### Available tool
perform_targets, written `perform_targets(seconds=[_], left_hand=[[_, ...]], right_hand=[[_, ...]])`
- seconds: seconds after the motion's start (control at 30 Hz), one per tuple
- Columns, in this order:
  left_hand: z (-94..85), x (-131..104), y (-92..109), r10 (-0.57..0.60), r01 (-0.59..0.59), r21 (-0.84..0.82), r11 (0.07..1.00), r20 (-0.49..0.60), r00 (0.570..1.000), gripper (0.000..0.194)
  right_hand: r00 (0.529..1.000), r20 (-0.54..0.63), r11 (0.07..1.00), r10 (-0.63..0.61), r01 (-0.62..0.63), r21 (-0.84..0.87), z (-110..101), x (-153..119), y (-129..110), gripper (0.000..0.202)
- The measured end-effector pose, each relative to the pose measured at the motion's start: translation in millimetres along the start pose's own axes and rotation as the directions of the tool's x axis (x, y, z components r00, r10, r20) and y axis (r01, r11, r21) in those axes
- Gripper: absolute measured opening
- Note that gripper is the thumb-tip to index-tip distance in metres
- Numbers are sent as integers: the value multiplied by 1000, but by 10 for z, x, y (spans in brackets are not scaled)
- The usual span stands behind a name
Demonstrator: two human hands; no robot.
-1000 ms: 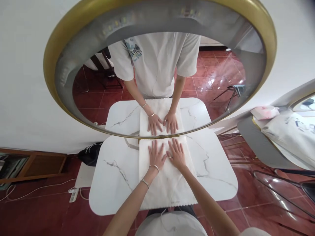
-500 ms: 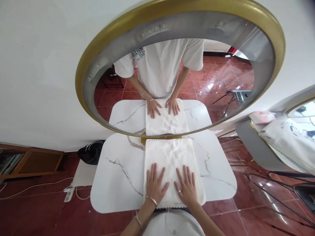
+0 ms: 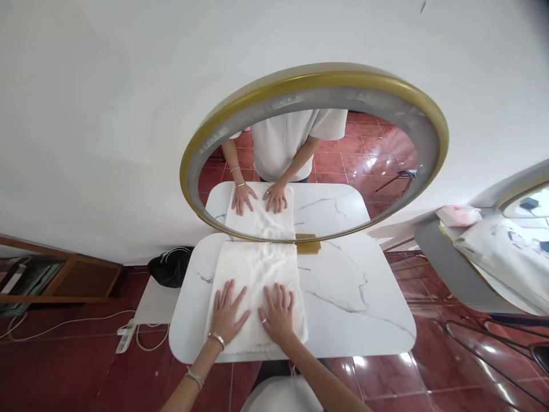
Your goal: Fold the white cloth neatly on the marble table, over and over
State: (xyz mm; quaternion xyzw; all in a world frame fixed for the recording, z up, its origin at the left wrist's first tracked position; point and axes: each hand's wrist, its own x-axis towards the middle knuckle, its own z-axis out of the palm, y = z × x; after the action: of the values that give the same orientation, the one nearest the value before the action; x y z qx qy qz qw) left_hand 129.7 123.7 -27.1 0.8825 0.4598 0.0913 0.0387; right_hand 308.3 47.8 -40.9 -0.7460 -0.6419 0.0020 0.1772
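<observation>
A white cloth with a scalloped edge is spread on the left part of the white marbled table, slightly wrinkled in the middle. My left hand presses flat on its left side, fingers spread; a bracelet circles the wrist. On the cloth's right side lies my right hand, palm down with fingers apart and a ring on one finger. Neither hand grips anything. The cloth beneath both palms is hidden.
An oval gold-framed mirror stands at the table's back and reflects the hands and cloth. A black bag and a power strip are at left. A grey table with white fabric stands at right.
Both hands have moved left across the table, and the cloth has slid left with them. It lay at the table's middle before. The view has shifted, with the mirror looking smaller.
</observation>
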Motion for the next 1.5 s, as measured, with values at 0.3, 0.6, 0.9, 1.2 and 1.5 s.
perform_targets(seconds=[0.3,0.6,0.9,1.2,1.5], left_hand=[[152,1196,506,-24,21,-46,999,-59,998,51],[462,1264,1333,52,-55,-58,997,-56,997,61],[405,1012,747,-207,203,-42,978,-119,971,64],[147,1111,-398,-288,287,-31,957,-26,957,55],[75,1613,-697,-317,316,-80,945,7,948,50]], right_hand=[[992,-62,993,-109,112,38,39,1049,534,56],[992,-97,997,-78,76,-24,-137,716,1199,65],[981,-123,988,-149,144,-47,42,761,675,70],[988,-83,991,-127,124,-41,429,1307,-319,55],[996,80,997,36,-30,-70,632,2085,-539,45]])
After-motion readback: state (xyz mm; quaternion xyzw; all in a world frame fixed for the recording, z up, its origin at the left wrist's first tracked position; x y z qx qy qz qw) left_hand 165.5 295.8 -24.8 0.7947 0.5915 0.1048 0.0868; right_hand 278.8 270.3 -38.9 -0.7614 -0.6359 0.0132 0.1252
